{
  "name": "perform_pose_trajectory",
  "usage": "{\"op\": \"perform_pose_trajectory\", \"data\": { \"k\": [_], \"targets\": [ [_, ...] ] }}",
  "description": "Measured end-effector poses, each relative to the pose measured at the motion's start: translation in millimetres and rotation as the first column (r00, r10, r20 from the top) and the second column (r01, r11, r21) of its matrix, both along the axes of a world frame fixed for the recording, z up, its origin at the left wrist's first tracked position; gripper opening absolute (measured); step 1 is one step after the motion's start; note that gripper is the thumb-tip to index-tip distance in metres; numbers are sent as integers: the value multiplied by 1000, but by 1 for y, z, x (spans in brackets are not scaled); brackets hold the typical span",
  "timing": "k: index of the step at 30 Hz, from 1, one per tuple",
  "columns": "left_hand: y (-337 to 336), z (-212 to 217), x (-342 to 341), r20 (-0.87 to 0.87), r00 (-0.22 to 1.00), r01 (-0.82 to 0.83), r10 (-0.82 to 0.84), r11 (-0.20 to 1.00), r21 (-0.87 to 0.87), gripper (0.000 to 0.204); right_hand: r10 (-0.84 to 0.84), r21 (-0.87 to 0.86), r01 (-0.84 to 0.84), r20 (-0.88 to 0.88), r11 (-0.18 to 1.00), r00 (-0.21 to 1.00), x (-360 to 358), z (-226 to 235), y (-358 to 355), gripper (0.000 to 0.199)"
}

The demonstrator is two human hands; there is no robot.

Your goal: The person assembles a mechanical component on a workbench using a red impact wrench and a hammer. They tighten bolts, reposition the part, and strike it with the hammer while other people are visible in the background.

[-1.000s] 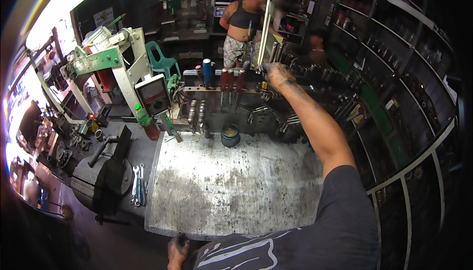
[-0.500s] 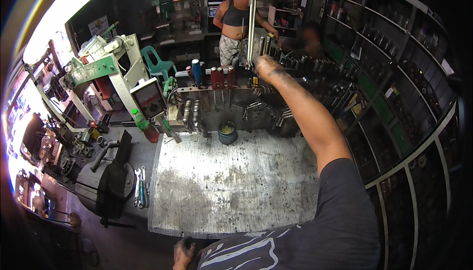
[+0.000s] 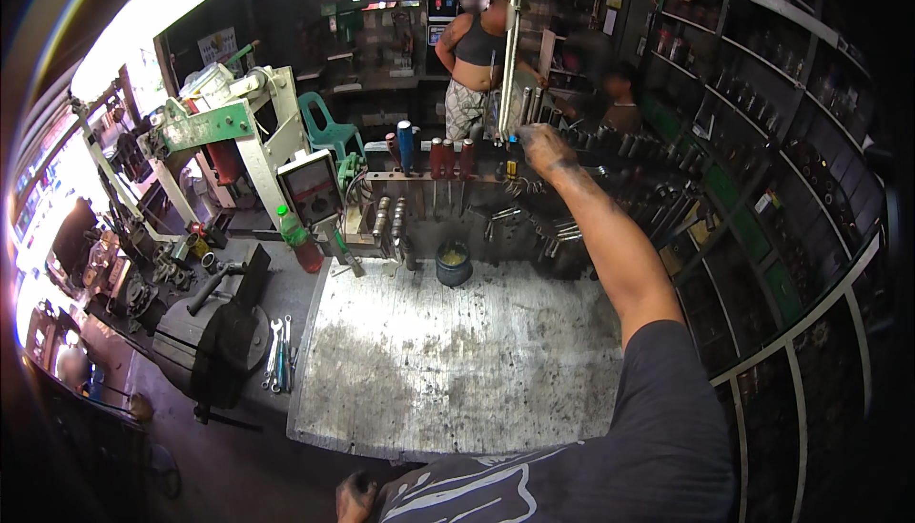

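My right arm stretches over the bench to the tool rack at the back. There my right hand [image 3: 547, 152], its fingers smudged dark and curled, is beside upright metal sockets [image 3: 531, 103] and a small blue piece [image 3: 513, 139]. What the fingers grip, if anything, is hidden. Just left of them hangs a long pale vertical bar [image 3: 512, 41]. My left hand [image 3: 355, 497] stays low at the bench's near edge, its blackened fingers folded in, with nothing visible in it. Between the hands lies a worn metal-topped workbench [image 3: 448, 361], with a dark blue pot [image 3: 454, 268] near its far edge.
Red-handled screwdrivers [image 3: 451, 156] and hanging wrenches [image 3: 562, 232] line the rack. On the left are a bench vise [image 3: 205, 342], several wrenches [image 3: 277, 356], a green-capped bottle [image 3: 298, 239] and a press frame [image 3: 267, 132]. Two people are beyond the rack, one standing [image 3: 474, 65]. Shelves [image 3: 762, 75] stand at right.
The whole view has shifted, so the rack and bench sit slightly right and lower. My right hand remains at the rack, now slightly right of the pale bar. The left hand has barely moved.
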State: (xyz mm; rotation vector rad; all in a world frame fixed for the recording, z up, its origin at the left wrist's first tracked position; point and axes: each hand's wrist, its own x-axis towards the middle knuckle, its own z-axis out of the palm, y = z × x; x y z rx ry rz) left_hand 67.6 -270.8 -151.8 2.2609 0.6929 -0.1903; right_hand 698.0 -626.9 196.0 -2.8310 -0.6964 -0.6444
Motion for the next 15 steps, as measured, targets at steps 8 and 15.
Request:
{"op": "perform_pose_trajectory", "data": {
  "k": [8, 15],
  "targets": [
    [6, 0, 5, -44, 994, 99, -101, 994, -42, 47, 46, 415, -111, 162, 903, 986, 7, -34, -44, 28],
    [14, -2, 37, 51, 985, 168, -166, 985, -39, 47, 502, 997, 70, -43, -34, 864, -25, -76, -50, 10]
  ]
}}
